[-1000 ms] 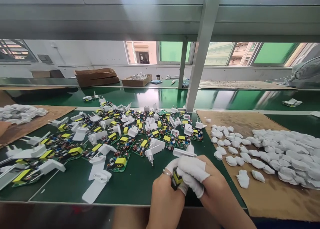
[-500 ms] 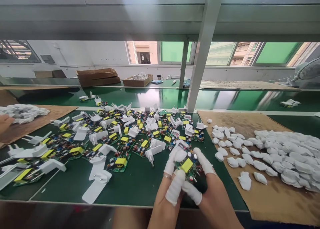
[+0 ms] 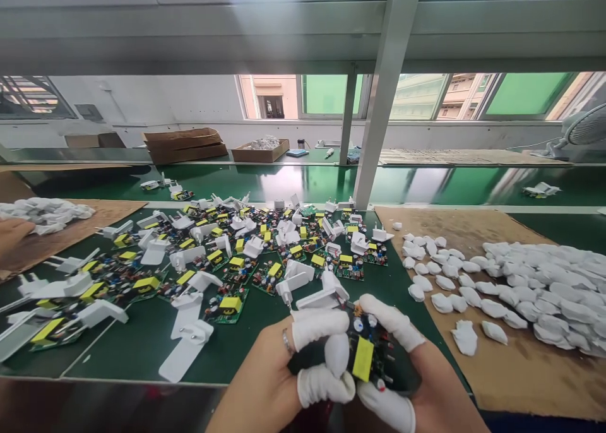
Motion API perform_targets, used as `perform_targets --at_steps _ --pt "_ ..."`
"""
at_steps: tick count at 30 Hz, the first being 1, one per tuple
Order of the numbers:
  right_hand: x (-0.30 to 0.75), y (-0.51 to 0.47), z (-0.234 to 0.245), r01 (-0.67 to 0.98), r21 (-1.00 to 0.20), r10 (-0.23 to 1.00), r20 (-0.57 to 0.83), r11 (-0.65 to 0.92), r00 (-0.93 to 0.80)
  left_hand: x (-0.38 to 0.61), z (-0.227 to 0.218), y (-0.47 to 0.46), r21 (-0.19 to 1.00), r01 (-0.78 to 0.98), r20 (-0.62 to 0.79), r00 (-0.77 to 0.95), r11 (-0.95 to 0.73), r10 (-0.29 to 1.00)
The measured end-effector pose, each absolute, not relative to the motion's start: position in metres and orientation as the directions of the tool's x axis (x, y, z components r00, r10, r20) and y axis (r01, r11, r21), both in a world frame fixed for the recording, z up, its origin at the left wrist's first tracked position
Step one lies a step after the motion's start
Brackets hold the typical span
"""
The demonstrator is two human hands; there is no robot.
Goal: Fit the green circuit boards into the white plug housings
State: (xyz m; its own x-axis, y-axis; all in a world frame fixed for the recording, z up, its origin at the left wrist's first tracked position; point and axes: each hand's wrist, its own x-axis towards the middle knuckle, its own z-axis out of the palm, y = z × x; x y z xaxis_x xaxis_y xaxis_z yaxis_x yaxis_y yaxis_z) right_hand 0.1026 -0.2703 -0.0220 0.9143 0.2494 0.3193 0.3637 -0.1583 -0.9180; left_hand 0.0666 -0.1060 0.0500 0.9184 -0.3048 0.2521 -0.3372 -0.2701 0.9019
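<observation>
Since white finger covers [image 3: 319, 329] hide parts of its rim, the circuit board [image 3: 363, 359] shows only partly, held over the near edge of the table [image 3: 142, 344], right of the middle. The right hand [image 3: 428, 370] spans it, thumb and finger partly spread; the left hand [image 3: 277, 363] pinches a small white pad [image 3: 337, 355] beside it, thumb and finger nearly together. Whether the white casing [image 3: 326, 291] behind joins it is unclear. Green surface shows leftward along that edge; cardboard [image 3: 516, 382] lies right.
</observation>
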Motion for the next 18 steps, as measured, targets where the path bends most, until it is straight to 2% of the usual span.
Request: perform_targets --at_steps 3,5,8,10,12,14,16,18 --pt "0.117 -0.269 -0.028 0.355 -0.907 0.221 0.307 -0.228 0.926 0.066 0.046 -0.110 0.886 -0.381 0.308 0.910 -0.264 -0.277" --pt "0.117 -0.269 -0.027 0.371 -0.891 0.214 0.322 -0.260 0.922 0.064 0.039 -0.113 0.903 -0.376 0.334 0.918 -0.206 -0.213" --pt "0.104 -0.272 -0.018 0.437 -0.858 0.224 0.386 -0.269 0.895 0.059 0.022 -0.121 0.955 -0.272 0.269 0.962 -0.121 -0.041" --pt "0.092 -0.275 -0.010 0.518 -0.817 0.241 0.465 -0.253 0.852 0.057 0.011 -0.128 0.987 -0.159 0.157 0.984 0.017 0.082" --pt "0.083 -0.277 -0.003 0.627 -0.720 0.281 0.561 -0.298 0.779 0.058 0.002 -0.136 0.978 -0.074 0.044 0.987 0.194 0.153" --pt "0.080 -0.279 0.001 0.706 -0.593 0.334 0.623 -0.388 0.707 0.061 -0.003 -0.144 0.957 -0.049 -0.003 0.984 0.285 0.180" --pt "0.080 -0.280 0.001 0.737 -0.488 0.368 0.651 -0.467 0.664 0.062 -0.004 -0.151 0.960 -0.050 -0.014 0.974 0.276 0.227" --pt "0.081 -0.280 0.000 0.746 -0.435 0.371 0.672 -0.503 0.642 0.062 -0.002 -0.157 0.978 -0.032 -0.035 0.948 0.205 0.315"
